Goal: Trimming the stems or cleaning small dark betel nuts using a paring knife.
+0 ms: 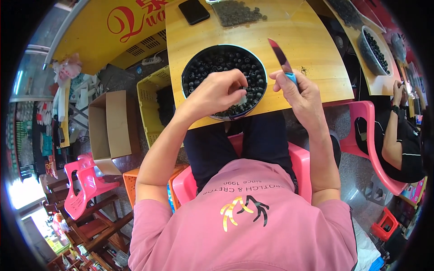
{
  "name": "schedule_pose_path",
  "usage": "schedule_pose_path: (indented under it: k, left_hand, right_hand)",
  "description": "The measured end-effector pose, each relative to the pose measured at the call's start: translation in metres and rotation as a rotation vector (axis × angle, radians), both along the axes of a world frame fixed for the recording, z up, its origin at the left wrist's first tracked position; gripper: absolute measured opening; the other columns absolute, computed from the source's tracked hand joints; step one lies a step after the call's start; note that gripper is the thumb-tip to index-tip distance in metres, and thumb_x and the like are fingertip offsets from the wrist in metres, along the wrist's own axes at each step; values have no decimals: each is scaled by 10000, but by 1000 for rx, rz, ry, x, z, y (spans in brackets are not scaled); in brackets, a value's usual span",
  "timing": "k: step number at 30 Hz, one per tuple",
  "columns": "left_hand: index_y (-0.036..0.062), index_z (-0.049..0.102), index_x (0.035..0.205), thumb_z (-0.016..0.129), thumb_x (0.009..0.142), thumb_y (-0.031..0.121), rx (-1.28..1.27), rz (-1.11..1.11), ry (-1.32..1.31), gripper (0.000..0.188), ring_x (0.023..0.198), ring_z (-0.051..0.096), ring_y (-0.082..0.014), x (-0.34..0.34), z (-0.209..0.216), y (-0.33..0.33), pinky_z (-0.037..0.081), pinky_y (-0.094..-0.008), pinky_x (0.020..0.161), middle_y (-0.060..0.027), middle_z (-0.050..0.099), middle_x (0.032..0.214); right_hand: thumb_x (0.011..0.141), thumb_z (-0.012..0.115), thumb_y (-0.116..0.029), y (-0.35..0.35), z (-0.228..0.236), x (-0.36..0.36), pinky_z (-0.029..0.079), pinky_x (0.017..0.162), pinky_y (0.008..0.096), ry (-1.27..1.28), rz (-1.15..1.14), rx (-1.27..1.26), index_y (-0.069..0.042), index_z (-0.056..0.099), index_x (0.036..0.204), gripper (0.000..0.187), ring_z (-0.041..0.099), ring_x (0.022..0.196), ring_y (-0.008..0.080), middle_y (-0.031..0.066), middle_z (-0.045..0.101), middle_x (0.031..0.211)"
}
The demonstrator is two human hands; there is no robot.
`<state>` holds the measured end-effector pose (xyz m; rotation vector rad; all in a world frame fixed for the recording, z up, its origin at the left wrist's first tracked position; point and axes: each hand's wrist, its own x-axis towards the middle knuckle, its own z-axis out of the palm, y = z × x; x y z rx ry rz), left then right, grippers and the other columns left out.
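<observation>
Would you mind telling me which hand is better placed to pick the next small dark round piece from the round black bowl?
Left. The left hand already reaches over the round black bowl of small dark round pieces, fingertips down among them. The right hand is beside the bowl, gripping a blue-handled knife.

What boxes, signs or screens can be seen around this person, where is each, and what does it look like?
Yellow sign: upper left beside the table, curved edge, red lettering.
Phone: on the wooden table's far edge, flat black rectangle, screen dark.
Cardboard box: on the floor at left, open, plain brown.
Printed box: far right near the floor, pink, partly hidden.
</observation>
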<state>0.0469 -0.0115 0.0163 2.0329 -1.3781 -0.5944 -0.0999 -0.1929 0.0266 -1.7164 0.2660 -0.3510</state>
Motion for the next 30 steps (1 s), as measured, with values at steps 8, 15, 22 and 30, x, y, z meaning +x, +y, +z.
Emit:
schedule_pose_path:
  k: [8, 15, 22, 30]
  left_hand:
    - [-30, 536, 1102, 624, 893, 60, -545, 205, 609, 243, 884, 601, -106, -24, 26, 10, 523, -251, 758, -60, 614, 986]
    - [-24, 551, 1131, 626, 905, 41, -726, 297, 855, 247, 878, 621, -131, -34, 30, 9, 514, -272, 809, -94, 647, 1017]
    - [-23, 556, 1118, 638, 912, 54, -720, 327, 808, 235, 847, 624, -116, -35, 17, 8, 517, -247, 764, -83, 649, 981]
    - [-27, 577, 1091, 641, 910, 55, -690, 412, 770, 209, 830, 628, -105, -37, 18, 9, 521, -239, 750, -72, 660, 958]
  right_hand:
    - [924, 659, -188, 33, 10, 17, 459, 808, 217, -73, 107, 101, 31, 617, 1110, 290, 572, 864, 60, 12, 634, 964]
    - [878, 713, -195, 41, 15, 24, 470, 701, 212, -155, 40, 206, -24, 659, 1053, 251, 576, 789, 66, 3, 633, 868]
    - [907, 679, -163, 41, 9, 26, 445, 728, 193, -204, -10, -72, 0, 653, 1078, 238, 536, 793, 52, -16, 600, 889]
    - [913, 674, -171, 43, 15, 24, 435, 720, 189, -140, 37, 82, -5, 647, 1029, 204, 520, 796, 45, -27, 579, 869]
